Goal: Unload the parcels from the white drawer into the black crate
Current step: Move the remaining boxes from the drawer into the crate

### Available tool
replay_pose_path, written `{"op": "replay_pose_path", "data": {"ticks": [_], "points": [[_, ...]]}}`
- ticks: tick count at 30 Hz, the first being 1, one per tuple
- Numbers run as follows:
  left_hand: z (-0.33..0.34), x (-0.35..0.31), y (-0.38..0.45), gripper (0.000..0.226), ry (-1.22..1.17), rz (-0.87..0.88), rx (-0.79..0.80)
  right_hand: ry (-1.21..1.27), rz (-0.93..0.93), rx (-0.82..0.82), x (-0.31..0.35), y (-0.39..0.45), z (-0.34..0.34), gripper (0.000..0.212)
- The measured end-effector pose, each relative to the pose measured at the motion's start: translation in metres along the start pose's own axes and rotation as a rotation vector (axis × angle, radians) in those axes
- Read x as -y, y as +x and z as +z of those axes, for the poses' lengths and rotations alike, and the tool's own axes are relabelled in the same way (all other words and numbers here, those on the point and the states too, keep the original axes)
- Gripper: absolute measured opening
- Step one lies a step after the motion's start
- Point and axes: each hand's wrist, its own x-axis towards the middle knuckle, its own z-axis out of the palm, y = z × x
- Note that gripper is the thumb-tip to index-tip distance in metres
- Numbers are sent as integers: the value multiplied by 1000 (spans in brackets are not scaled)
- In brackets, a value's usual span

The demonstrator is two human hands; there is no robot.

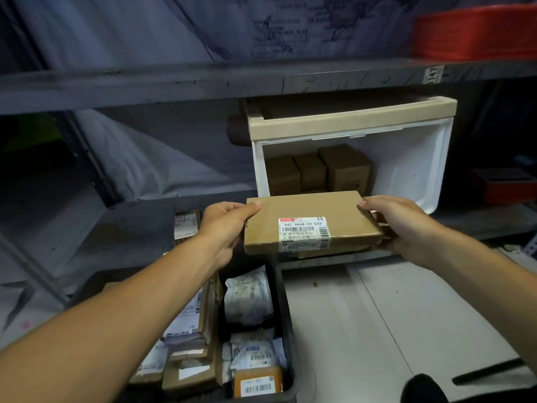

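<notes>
The crate [286, 338] is cut off below, its parcels half hidden by the left arm. Both hands, left [225, 228] and right [404, 225], grip a flat cardboard parcel [311, 222] by its ends, before the white drawer [406, 170] holding brown boxes [319, 170].

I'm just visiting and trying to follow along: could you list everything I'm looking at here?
flat cardboard parcel: one, brown with a white label, held in front of the drawer
white drawer: one, white with a beige top, pulled open on the shelf
small cardboard boxes: three visible, brown, at the back of the drawer
black crate: one, black, on the floor below the shelf
parcels in crate: several, brown boxes, white bags and one orange
labelled parcel: one, brown, on the shelf at left
red crate: one, top shelf, right
left hand: grips the flat parcel's left edge
right hand: grips its right edge
</notes>
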Motion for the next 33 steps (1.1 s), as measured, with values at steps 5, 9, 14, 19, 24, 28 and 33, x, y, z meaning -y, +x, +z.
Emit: {"op": "replay_pose_path", "data": {"ticks": [5, 9, 14, 19, 24, 28, 33], "points": [[-15, -2, -12, 23, -21, -6, 28, 76, 72, -38, 0, -9, 10, 30], [-38, -2, -16, 37, -8, -47, 40, 74, 64, 5, 3, -16, 31, 27], [-91, -5, -17, 35, 67, -25, -89, -12, 12, 108, 5, -28, 83, 29], [-160, 9, -19, 18, 143, -52, -264, -60, 5, 142, -11, -32, 160, 26], [-232, 30, -19, 17, 201, -110, -349, -88, 23, 238, -18, -38, 238, 13], [-280, 44, -20, 21, 295, -124, -410, -123, 45, 355, -30, -41, 299, 12], [-328, 69, -4, 26, 402, -194, -455, -228, 76, 411, -49, -41, 363, 15]]}}
